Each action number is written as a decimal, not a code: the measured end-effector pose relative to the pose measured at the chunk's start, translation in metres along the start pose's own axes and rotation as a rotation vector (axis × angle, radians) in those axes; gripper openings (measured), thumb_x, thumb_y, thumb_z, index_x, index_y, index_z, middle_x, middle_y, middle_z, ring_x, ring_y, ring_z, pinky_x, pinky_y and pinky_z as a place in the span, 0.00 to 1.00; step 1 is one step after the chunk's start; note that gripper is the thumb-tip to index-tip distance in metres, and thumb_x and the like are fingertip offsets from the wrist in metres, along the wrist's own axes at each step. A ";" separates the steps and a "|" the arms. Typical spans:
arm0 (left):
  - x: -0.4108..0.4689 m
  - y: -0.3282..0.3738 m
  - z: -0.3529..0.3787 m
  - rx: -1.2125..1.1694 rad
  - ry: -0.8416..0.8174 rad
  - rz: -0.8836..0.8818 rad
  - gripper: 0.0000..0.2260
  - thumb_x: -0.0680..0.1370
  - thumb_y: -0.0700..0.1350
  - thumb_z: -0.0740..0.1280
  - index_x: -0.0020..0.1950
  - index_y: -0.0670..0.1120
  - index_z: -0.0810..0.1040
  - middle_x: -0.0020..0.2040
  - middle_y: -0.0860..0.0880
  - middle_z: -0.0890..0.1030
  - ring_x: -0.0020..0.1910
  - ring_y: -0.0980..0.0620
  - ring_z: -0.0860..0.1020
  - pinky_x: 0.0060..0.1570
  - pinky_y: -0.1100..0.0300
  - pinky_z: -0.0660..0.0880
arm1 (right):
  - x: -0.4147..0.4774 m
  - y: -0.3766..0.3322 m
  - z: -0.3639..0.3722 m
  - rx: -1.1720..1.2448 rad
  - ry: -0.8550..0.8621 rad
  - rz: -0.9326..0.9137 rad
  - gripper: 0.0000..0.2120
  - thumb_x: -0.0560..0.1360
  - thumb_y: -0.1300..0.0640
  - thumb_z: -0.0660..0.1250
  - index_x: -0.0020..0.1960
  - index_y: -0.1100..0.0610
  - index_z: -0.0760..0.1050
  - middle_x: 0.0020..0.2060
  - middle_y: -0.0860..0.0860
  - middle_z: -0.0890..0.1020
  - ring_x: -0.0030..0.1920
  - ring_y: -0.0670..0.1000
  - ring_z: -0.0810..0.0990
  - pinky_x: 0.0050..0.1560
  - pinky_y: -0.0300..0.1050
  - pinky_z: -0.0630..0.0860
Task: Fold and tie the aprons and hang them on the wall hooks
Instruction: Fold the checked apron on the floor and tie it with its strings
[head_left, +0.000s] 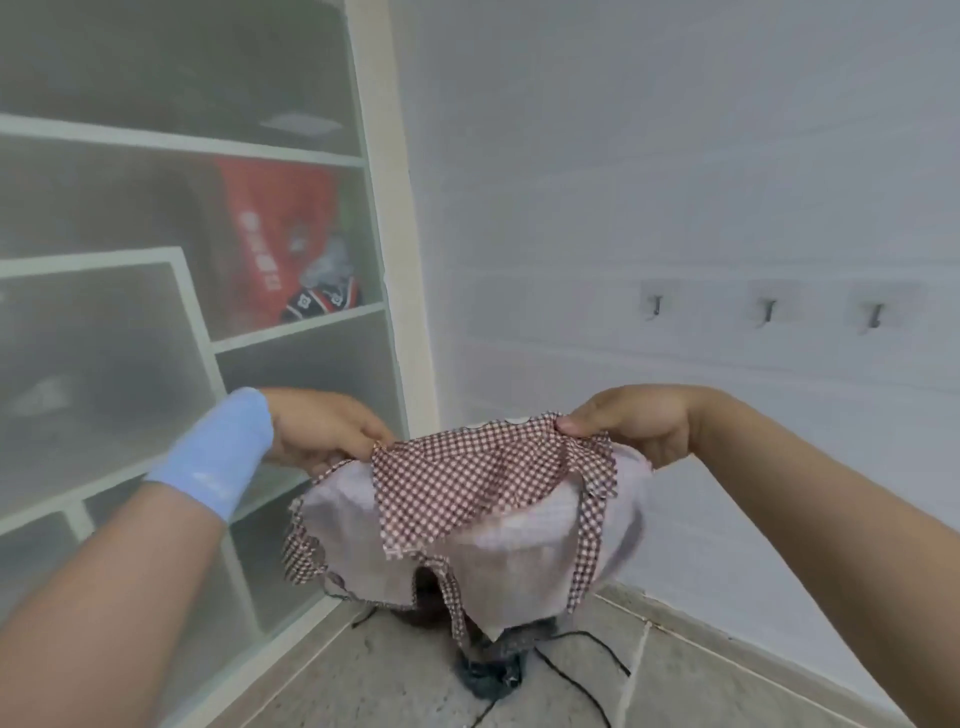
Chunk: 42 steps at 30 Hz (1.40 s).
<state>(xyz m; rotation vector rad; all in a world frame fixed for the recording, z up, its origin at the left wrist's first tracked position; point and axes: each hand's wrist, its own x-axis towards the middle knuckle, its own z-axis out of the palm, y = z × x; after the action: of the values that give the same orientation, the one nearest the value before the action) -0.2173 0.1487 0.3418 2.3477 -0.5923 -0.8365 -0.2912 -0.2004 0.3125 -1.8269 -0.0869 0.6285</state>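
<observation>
Two hands share one apron (467, 499), a red-and-white checked cloth with a pale lining, held up in the air in front of the person. The left hand (322, 426), which has a light blue wristband (213, 457) on its wrist, pinches the left end of the apron's upper edge between curled fingers and thumb. The right hand (634, 423) pinches the right end of that same edge in the same way. The apron therefore hangs between the two hands and sags in the middle. A checked panel is folded down over the pale side, and narrow checked straps trail from its lower edge.

On the white wall (675, 156) beyond the right hand, three hooks (769, 310) stand in a row. They are above the apron and well apart from it, with nothing hanging on them. A white shelf unit (384, 218) fills the left side of the view, and a red bag (280, 228) sits in one of its compartments.

The whole view is soft with motion blur, so the apron's ties and seams are hard to follow. The fingertips are hidden behind the cloth they grip. Below the apron, on the tiled floor (395, 686), a dark heap (488, 670) is mostly covered by the hanging cloth (possibly more fabric, though I cannot tell). A thin dark cord (582, 654) runs out from it across the tiles. Both forearms are cut off by the bottom of the frame.
</observation>
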 end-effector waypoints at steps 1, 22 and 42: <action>-0.004 -0.003 -0.003 -0.028 0.000 0.029 0.10 0.77 0.40 0.69 0.56 0.39 0.81 0.53 0.39 0.84 0.49 0.44 0.83 0.51 0.53 0.81 | -0.004 -0.002 0.000 -0.028 0.061 -0.008 0.18 0.80 0.50 0.65 0.58 0.64 0.78 0.56 0.59 0.83 0.54 0.57 0.82 0.57 0.53 0.79; 0.218 -0.093 0.070 0.295 0.213 -0.282 0.09 0.74 0.41 0.66 0.53 0.43 0.83 0.42 0.47 0.86 0.37 0.48 0.83 0.49 0.55 0.80 | 0.144 0.122 -0.030 -0.756 0.780 0.382 0.15 0.77 0.47 0.65 0.39 0.57 0.76 0.35 0.51 0.81 0.37 0.52 0.81 0.33 0.42 0.73; 0.339 -0.230 0.273 0.373 0.330 -0.034 0.08 0.77 0.42 0.63 0.55 0.49 0.75 0.56 0.50 0.73 0.55 0.48 0.73 0.52 0.53 0.74 | 0.255 0.368 0.062 -0.684 0.466 0.473 0.36 0.78 0.55 0.61 0.80 0.49 0.47 0.79 0.57 0.49 0.77 0.61 0.53 0.72 0.60 0.63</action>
<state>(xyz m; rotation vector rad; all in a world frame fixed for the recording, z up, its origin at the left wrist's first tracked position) -0.1141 0.0273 -0.1238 2.7608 -0.6077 -0.3563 -0.1921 -0.1842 -0.1282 -2.6511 0.5147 0.5053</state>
